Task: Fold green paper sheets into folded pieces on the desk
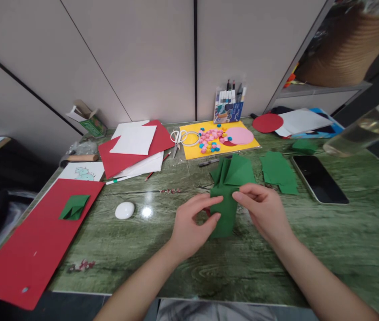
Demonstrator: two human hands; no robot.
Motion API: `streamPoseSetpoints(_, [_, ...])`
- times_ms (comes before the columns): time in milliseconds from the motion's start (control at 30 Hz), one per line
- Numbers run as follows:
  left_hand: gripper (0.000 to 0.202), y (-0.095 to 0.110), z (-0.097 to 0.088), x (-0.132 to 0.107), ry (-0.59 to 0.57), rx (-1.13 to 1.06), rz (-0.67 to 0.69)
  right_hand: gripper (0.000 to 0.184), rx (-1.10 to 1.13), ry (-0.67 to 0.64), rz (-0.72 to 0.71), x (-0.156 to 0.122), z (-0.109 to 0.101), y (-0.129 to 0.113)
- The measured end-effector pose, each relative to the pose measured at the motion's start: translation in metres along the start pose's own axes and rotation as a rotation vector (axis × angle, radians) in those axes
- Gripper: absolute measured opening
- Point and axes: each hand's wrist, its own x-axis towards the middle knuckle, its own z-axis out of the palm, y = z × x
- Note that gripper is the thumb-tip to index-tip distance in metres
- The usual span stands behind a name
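A green sheet of paper (224,218) is held up between my hands, over the front part of the table. My left hand (192,223) grips its left edge, with the thumb and index finger on the near face. At the upper right edge, my right hand (264,205) pinches the sheet between thumb and fingers. Just behind it lies folded green paper (239,169) with pleats; I cannot tell whether the two are joined. More green paper pieces (278,171) lie to the right of my right hand.
A phone (319,178) and a clear bottle (360,131) stand at the right. Scissors (176,141), a yellow sheet (191,151) with pompoms and a marker pack (228,109) are at the back. Left are a white oval object (124,210) and red card (35,240) with folded green paper (74,207).
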Motion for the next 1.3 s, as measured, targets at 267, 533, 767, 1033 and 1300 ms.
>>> streamPoseSetpoints(267, [0.028, 0.0026, -0.0011, 0.0000, -0.024, -0.029, 0.020, 0.015, -0.009, 0.017, -0.029, -0.0022, 0.0008, -0.0025])
streamPoseSetpoints(533, [0.032, 0.0025, 0.0009, -0.0037, 0.005, -0.032, 0.081, 0.012, -0.008, 0.002, -0.029, -0.0042, -0.0010, -0.0028])
streamPoseSetpoints(767, [0.020, 0.0051, 0.0003, -0.0036, 0.144, 0.098, 0.133, 0.015, -0.028, -0.036, -0.020, -0.0040, 0.0030, -0.0051])
streamPoseSetpoints(1033, [0.021, 0.0047, 0.0030, -0.0027, 0.192, 0.136, 0.180, 0.011, -0.005, -0.029, 0.005, -0.0037, 0.0026, -0.0066])
streamPoseSetpoints(1300, [0.021, 0.0043, 0.0033, -0.0022, 0.191, 0.130, 0.175, 0.005, -0.002, -0.025, -0.038, -0.0044, 0.0023, -0.0063])
